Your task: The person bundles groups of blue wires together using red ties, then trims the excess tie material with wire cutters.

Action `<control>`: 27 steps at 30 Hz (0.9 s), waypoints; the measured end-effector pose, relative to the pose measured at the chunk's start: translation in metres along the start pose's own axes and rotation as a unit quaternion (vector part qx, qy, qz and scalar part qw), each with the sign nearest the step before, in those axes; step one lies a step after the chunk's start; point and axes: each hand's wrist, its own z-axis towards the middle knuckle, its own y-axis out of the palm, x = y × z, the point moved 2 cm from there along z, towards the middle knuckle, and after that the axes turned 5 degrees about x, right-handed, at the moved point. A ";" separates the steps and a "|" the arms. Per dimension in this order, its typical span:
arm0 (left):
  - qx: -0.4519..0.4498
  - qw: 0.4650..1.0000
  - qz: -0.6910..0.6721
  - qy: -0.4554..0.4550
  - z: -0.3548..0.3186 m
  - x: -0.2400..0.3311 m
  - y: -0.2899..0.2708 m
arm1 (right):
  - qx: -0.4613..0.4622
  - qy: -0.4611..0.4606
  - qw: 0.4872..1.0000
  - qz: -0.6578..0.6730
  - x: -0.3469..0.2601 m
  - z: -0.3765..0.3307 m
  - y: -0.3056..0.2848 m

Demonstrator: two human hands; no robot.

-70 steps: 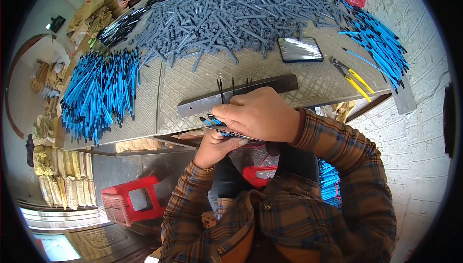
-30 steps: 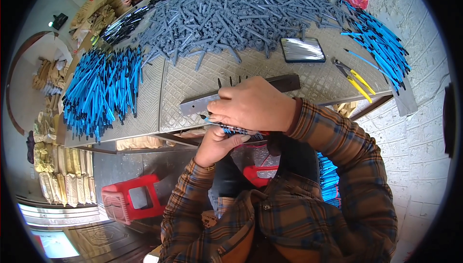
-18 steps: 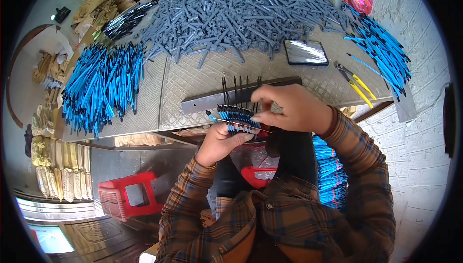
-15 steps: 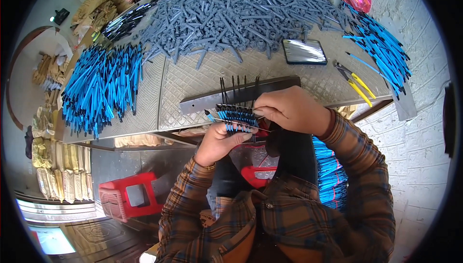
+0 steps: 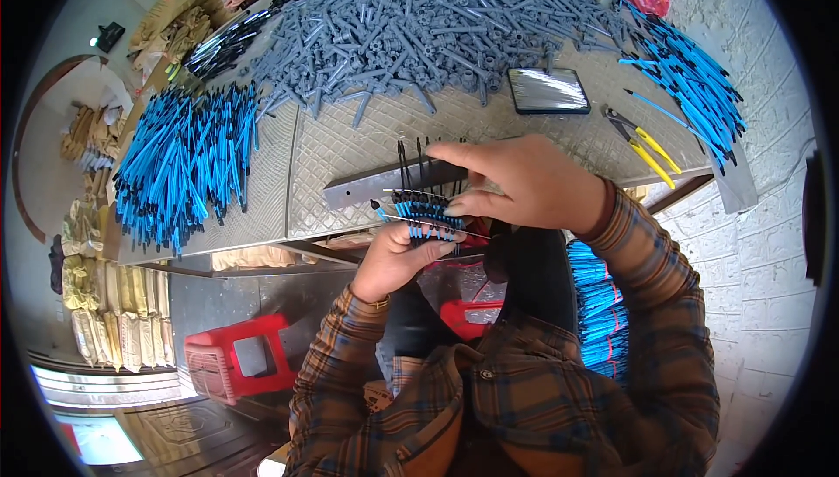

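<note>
Blue-and-black rods (image 5: 426, 209) look smooth plastic; grey fittings (image 5: 393, 35), matt plastic; bar (image 5: 360, 188), smooth metal; tabletop (image 5: 325, 140), rough, embossed; stool (image 5: 210, 365), glossy plastic; sleeve (image 5: 651, 258), cloth.

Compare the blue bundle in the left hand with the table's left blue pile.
The bundle is much smaller than the pile. The bundle is in the left hand; the pile lies on the table. The bundle sits in rows; the pile is jumbled. Both mix blue and black.

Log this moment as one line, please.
left hand: grips blue bundle; right hand: at bundle's right side; metal bar: on table, beyond bundle; pliers: on table, right
</note>
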 end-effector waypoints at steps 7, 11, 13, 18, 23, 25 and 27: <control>0.010 1.000 -0.010 -0.001 0.001 0.003 0.000 | -0.021 -0.109 0.994 0.007 0.000 0.032 0.017; 0.029 0.998 -0.054 -0.004 -0.002 0.001 0.001 | -0.033 -0.108 0.993 0.022 0.000 0.032 0.018; 0.036 0.997 -0.073 -0.006 -0.003 0.000 0.002 | -0.051 -0.074 0.995 0.048 -0.001 0.032 0.016; 0.053 0.993 -0.110 0.002 -0.004 -0.002 0.004 | -0.051 -0.076 0.990 0.104 0.005 0.031 0.020; 0.053 0.989 -0.135 0.014 -0.004 -0.003 0.006 | -0.082 -0.073 0.983 0.144 0.006 0.032 0.016; 0.052 0.989 -0.136 0.018 -0.004 -0.002 0.006 | -0.114 -0.060 0.979 0.156 0.003 0.032 0.011; 0.048 0.990 -0.132 0.020 -0.004 -0.001 0.007 | -0.129 -0.053 0.977 0.163 0.002 0.032 0.008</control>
